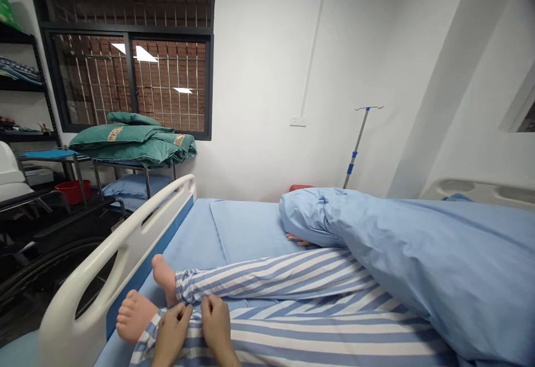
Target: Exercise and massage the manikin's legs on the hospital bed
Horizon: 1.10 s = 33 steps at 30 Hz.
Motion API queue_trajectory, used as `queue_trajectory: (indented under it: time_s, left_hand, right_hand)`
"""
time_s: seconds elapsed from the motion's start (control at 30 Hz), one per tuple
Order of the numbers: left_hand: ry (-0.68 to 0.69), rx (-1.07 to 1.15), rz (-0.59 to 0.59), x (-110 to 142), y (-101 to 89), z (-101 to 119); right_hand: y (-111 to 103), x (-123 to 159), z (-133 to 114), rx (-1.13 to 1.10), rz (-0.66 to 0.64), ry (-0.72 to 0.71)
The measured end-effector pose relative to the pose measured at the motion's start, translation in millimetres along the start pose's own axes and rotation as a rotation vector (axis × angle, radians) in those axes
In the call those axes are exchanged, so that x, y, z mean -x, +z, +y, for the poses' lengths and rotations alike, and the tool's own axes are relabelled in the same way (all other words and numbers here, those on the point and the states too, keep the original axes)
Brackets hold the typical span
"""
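A figure that looks like a care manikin lies on the bed in blue-and-white striped trousers [301, 275]. Its near bare foot [136, 316] and far bare foot [164, 279] point toward the bed's end board. Over the near shin, my left hand [172, 328] is closed, its fingers pinching the trouser leg close to the ankle. My right hand [216, 325], also closed, grips the same trouser leg a little farther up. The fingertips of both hands are mostly hidden. A blue quilt [397, 250] is folded back over the upper body, and a manikin hand [298, 239] shows beneath its edge.
The cream end board [121, 244] rises at the left, with a wheelchair [54, 250] beyond it. Green bedding [134, 138] is stacked on a rack under the window. An IV pole [357, 147] stands behind the bed. Blue sheet [242, 228] covers the mattress.
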<state>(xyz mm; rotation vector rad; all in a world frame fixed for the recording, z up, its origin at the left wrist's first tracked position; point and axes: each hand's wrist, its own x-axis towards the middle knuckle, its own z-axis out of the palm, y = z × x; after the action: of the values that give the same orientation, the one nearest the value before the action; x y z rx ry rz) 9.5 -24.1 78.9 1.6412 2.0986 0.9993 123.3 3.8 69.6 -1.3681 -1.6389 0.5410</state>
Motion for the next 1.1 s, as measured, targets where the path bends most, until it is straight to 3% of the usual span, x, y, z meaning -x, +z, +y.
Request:
queue_trajectory:
  time_s: [0.3, 0.43, 0.77, 0.93, 1.1]
  left_hand:
    - [0.084, -0.330, -0.107, -16, 13.7, 2]
    - [0.070, -0.476, -0.086, -10, 21.3, 3]
    - [0.099, -0.530, -0.117, -4, 21.7, 6]
    - [0.038, -0.424, -0.109, -7, 16.5, 11]
    - [-0.027, 0.028, 0.064, -24, 7.9, 33]
  right_hand:
    - [-2, 1, 4, 0.009, -0.052, -0.010]
    - [-1, 3, 6, 0.031, -0.070, -0.006]
    - [-4, 5, -2, 0.130, -0.053, 0.008]
    - [-6, 6, -7, 0.152, -0.030, 0.030]
    - [-7, 5, -7, 0.108, -0.016, 0.023]
